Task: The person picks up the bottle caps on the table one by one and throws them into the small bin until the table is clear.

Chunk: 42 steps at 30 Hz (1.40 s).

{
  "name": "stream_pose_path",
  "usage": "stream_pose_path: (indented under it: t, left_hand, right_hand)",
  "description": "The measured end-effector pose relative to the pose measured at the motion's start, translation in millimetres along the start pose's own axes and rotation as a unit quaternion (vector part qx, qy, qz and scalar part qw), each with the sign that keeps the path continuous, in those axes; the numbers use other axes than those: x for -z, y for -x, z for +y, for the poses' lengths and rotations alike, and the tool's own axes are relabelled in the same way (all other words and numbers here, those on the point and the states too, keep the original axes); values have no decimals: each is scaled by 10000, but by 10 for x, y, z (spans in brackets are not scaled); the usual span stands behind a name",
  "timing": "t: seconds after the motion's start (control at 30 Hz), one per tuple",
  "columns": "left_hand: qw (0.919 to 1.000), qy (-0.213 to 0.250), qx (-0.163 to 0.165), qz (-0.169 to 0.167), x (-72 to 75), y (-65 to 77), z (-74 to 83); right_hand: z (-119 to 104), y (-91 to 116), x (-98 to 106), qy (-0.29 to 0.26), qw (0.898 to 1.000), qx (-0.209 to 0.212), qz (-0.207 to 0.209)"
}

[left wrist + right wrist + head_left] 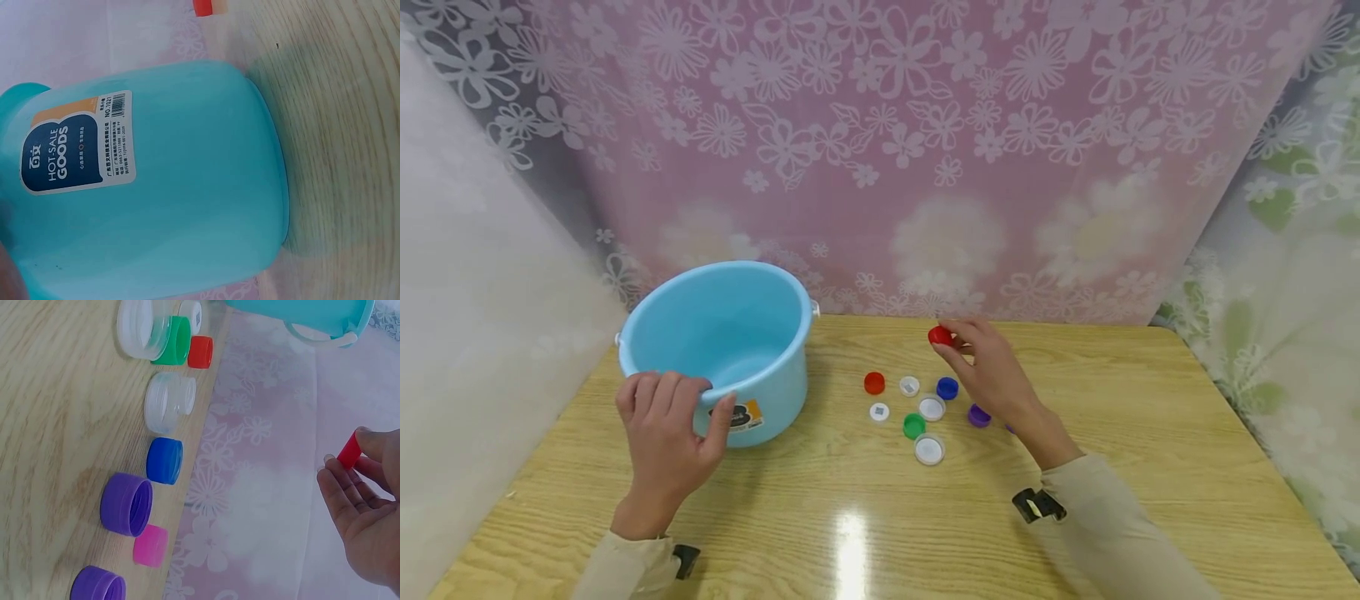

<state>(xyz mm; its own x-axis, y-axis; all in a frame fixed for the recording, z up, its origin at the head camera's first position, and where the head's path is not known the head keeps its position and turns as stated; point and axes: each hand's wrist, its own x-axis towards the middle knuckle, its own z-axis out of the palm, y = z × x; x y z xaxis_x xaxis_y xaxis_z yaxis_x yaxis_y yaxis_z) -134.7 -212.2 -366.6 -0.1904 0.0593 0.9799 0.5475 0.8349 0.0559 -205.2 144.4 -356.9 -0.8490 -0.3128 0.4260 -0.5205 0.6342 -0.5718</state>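
My left hand [668, 437] grips the near rim of a light blue bucket [775, 400], fingers over the edge and thumb outside. In the left wrist view the bucket's side [200, 175] and its label [81, 144] fill much of the picture. Above the table's far side, my right hand [988, 371] pinches a red bottle cap [939, 335] between thumb and fingers. The right wrist view also shows that red cap [350, 450] raised, with the other fingers [340, 494] extended. Part of a purple cap is hidden behind the right wrist in the head view.
Several loose caps lie mid-table: red [874, 383], green [913, 426], blue [947, 388], purple [979, 416], and clear or white ones [929, 449]. A pink cap [150, 545] shows in the right wrist view. A floral curtain [880, 167] hangs behind the wooden table [775, 517].
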Motion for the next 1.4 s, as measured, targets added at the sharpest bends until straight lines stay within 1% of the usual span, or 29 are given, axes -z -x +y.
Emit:
stream_pose_path:
  t: [0.23,0.57,0.87,1.07,1.3,1.4]
  left_hand:
    - [10000,-2,-5,-51,8,11,-3]
    - [10000,-13,-21,-55,1,18,-12]
    - [10000,-34,-14,-92,-6,25,-18]
    - [10000,-35,-6,-79,-4,30,-24]
    - [9999,-43,-15,-143,-4,38,-30]
    - [9999,-39,-25,-147,-6,36,-29]
  right_hand:
    - [-62,-16,-48,-99,9999,67,60]
    - [-141,-73,-86,-266,9991,320,115]
    - [-235,-103,-147,-404,9987,325,-2]
    - [-278,-124,-193,-425,9982,423,38]
    - [-312,-160,-265,-701,9968,392,2]
    - [-325,-170,-284,-726,9967,353,-16]
